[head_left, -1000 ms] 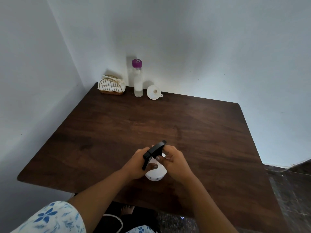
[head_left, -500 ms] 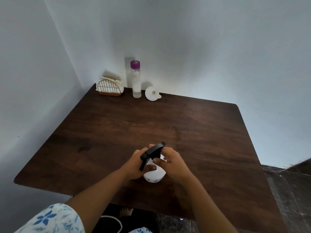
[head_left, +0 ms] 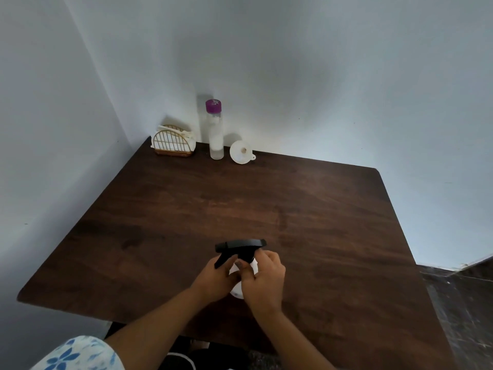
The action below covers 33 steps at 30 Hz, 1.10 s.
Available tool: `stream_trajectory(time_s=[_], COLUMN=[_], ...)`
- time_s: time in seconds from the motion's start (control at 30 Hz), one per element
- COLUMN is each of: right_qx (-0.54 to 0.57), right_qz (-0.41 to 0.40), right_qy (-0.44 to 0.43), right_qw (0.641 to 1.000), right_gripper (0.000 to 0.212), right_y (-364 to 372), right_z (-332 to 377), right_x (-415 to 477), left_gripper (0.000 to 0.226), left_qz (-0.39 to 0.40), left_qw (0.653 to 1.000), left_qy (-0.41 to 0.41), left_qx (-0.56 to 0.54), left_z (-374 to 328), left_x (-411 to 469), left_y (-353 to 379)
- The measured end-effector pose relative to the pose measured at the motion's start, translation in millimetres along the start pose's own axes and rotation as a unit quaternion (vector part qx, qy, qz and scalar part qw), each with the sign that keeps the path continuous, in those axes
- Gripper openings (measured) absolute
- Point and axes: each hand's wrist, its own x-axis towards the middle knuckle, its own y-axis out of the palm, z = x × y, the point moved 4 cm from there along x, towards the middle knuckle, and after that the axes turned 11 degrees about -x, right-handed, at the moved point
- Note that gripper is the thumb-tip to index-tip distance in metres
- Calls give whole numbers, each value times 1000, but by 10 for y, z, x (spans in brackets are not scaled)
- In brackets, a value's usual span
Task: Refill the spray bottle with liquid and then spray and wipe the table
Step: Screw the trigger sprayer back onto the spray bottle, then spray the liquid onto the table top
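- Spray bottle [head_left: 241, 273]: small, round white body with a black trigger head [head_left: 240, 248]. Head sits on top, nozzle bar level, trigger lever pointing down to the left.
- Bottle stands upright on the dark wooden worktop [head_left: 333, 222], near the front edge, about midway across.
- Left hand [head_left: 216, 280]: grip wrapped on the left side of the white body, fingers curled round it, thumb across the front.
- Right hand [head_left: 262, 280]: grip pinched on the neck just under the black head, fingertips [head_left: 244, 265] pressed together at the collar.
- Bottle sits between the two grips; most of the body is hidden by the hands, only a strip of white shows between them and at the base.
- Far left corner of worktop, well apart from the hands: clear bottle with purple cap [head_left: 215, 129], upright; white funnel [head_left: 241, 153] just to its right, on its side; wire napkin holder [head_left: 173, 142] to its left.
- Blue-flowered sleeve [head_left: 77, 353] at lower left.
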Motion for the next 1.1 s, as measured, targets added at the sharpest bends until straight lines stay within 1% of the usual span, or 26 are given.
stream_trajectory(time_s=[0.1, 0.13, 0.2, 0.23, 0.3, 0.37, 0.43, 0.5, 0.53, 0.6, 0.63, 0.67, 0.77, 0.83, 0.9, 0.97, 1.03, 1.1], right_qx=[36, 46, 38, 33, 30, 30, 41, 41, 42, 56, 63, 73, 101, 101, 85, 57, 46, 77], right_qz=[72, 78, 74, 75, 76, 84, 84, 79, 79, 90, 99, 109, 168, 223, 247, 244, 224, 190], right_qy=[-14, -31, -54, -53, -41, -24, -9, -3, -1, -5, -13, -27, -56, -62, -81, -95, -95, -78], right_qw=[997, 995, 995, 995, 996, 996, 996, 996, 996, 994, 993, 991, 979, 968, 962, 963, 969, 976], right_gripper=[13, 12, 7, 5, 3, 6, 9, 7, 9, 23, 31, 35, 38, 35, 30, 29, 31, 33], right_y=[-52, -67, -81, -80, -82, -79, -59, -26, -10, 4, -1, -17, -51, -44, -48, -68, -90, -122], right_z=[-32, -47, -70, -86, -107, -114, -133, -160, -174, -194, -204, -205, -221, -212, -187, -159, -130, -102], right_x=[67, 98, 175, 207, 289, 380, 464, 528, 552, 582, 602, 629, 725, 782, 822, 828, 807, 775], left_gripper=[34, 30, 26, 29, 41, 47, 47, 44, 43, 42, 42, 42, 43, 49, 55, 53, 50, 53], left_qz=[-5, -7, -13, -17, -22, -21, -14, -9, -3, 18, 27, 34, 52, 76, 91, 91, 84, 73], left_qw=[1000, 999, 998, 997, 993, 992, 990, 989, 989, 989, 989, 989, 991, 990, 990, 992, 995, 997], left_qy=[20, 26, 35, 34, 25, 31, 44, 55, 55, 48, 44, 43, 36, 35, 26, 11, 9, 21], left_qx=[22, 30, 53, 73, 110, 122, 130, 138, 139, 141, 139, 134, 119, 115, 103, 83, 56, 14], left_z=[23, 19, 16, 25, 30, 1, -49, -73, -52, 9, 31, 35, -21, -40, -41, -63, -109, -152], left_x=[17, 15, 44, 73, 170, 281, 380, 452, 483, 510, 517, 520, 525, 531, 525, 493, 429, 347], left_y=[23, 39, 65, 67, 36, 2, -13, -24, -25, -25, -22, -21, -27, -37, -47, -50, -51, -50])
